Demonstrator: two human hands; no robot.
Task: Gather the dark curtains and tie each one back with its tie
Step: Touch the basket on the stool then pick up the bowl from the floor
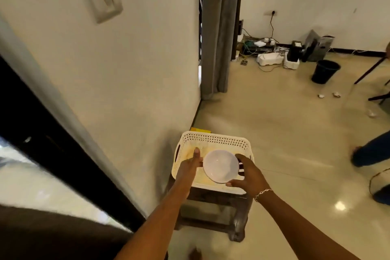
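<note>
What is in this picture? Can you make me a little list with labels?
left hand: at the white bowl's left edge, thumb straight, fingers hidden
right hand: fingers curled round the bowl's right edge
white bowl: held between both hands, over the basket
basket: white, with holed walls, sitting on a dark stool
curtain: grey, hanging by the wall corner far ahead, nobody touching it
bin: black, on the floor near the far wall
</note>
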